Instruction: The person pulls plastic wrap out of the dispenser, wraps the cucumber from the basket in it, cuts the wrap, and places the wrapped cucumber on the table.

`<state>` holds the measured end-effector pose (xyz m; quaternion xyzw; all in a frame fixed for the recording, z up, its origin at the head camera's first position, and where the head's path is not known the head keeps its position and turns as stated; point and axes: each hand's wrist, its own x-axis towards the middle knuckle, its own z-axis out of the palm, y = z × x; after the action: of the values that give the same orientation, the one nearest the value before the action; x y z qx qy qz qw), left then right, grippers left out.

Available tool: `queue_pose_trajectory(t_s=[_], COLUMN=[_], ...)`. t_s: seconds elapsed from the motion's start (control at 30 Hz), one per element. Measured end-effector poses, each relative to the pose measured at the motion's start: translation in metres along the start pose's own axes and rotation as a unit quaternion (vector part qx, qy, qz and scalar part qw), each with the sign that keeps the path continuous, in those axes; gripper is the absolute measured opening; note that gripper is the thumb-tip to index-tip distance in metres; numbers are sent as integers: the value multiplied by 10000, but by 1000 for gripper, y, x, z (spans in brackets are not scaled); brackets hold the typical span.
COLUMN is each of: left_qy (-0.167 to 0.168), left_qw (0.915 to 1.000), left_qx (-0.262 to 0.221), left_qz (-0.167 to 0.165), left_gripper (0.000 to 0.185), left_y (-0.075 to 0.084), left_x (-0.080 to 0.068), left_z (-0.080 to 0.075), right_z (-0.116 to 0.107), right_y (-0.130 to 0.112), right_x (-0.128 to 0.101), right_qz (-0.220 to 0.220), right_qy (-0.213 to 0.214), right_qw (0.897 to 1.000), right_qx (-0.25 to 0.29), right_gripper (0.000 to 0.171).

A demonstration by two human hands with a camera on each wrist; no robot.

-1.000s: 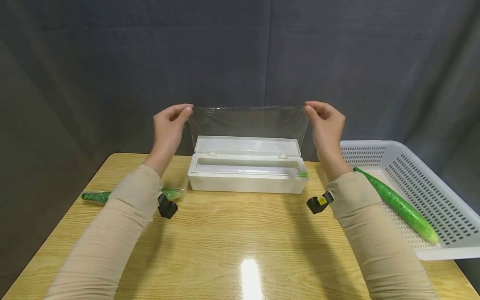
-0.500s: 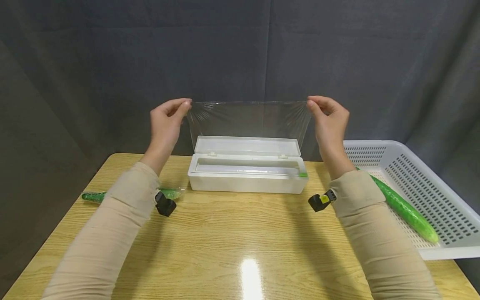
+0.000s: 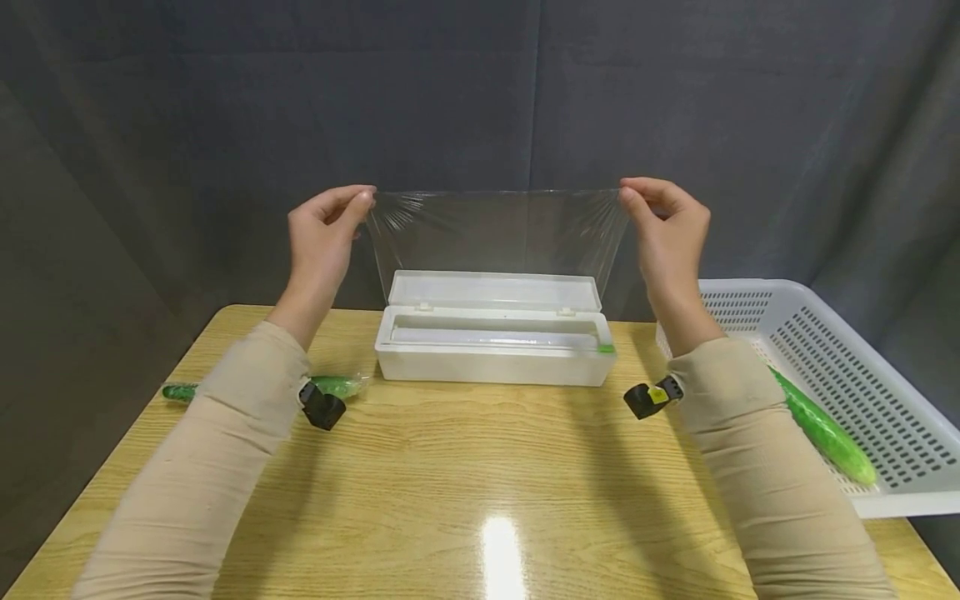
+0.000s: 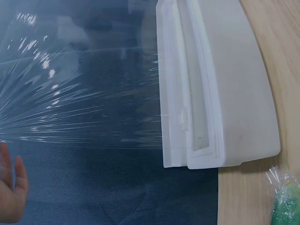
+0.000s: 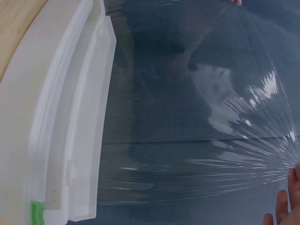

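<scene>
So on the far left of the counter point(image 3: 465, 467) we've got a wrapped green cucumber point(image 3: 336, 386) lying flat, partly hidden behind the left sleeve, with its crinkly wrap end poking out near the left end of the white box. In the left wrist view a bit of that green wrap shows up in the bottom right corner too.

Moving in, the left hand point(image 3: 322, 242) is raised above the counter, thumb and fingers pinching the upper left corner of a sheet of clear film point(image 3: 498, 229). You can see the film radiating stress wrinkles from that pinch. The film is stretched flat and upright between both hands, and its lower edge runs down into the dispenser box point(image 3: 495, 350), which sits in the middle of the counter on the far side with its lid tipped open toward the back. There's a small green slider point(image 3: 606, 349) at the right end of the box's front rail.

The right hand point(image 3: 669, 233) mirrors the left one, pinching the upper right corner of the film at about the same height, with the same fan of wrinkles.

Furthest right, a white perforated basket point(image 3: 862, 367) sits at the counter's right edge, and a second wrapped cucumber point(image 3: 825, 433) lies inside it at a slant, partly behind the right sleeve.
</scene>
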<state>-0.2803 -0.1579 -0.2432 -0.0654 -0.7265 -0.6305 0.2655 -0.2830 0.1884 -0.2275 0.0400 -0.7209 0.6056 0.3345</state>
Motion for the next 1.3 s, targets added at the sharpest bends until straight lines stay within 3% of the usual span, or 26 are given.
queue_pose_trajectory(t_s=[0.2,0.4,0.63,0.77,1.1,1.3], left_qy=[-37,-149,-251,-344,-656,-941], left_qw=[10000,9998,9997,9993,9953,9918], left_qx=[-7,-38,59,111,631,783], left_qz=[-20,-100,53,51,341,375], left_gripper=[26,29,28,25,27,25], left_y=[5,7,9,11,14,14], left_x=[-1,-13,-31,-43,-73,-93], left_z=[-2,-7,-15,-22,-36,-47], right_z=[-3,-11,-23,-31,-58,-72], right_y=[-7,-9,-9,-8,-8,-7], right_x=[-1,-9,-26,-38,-71,-91], right_qz=[124,486,261,136,-87,-453], right_qy=[-25,-78,-130,-195,-406,-634], right_qw=[9994,9937,9935,9955,9988,9958], right_qx=[334,1010,1096,913,-266,-484], right_gripper=[9,7,7,8,12,10])
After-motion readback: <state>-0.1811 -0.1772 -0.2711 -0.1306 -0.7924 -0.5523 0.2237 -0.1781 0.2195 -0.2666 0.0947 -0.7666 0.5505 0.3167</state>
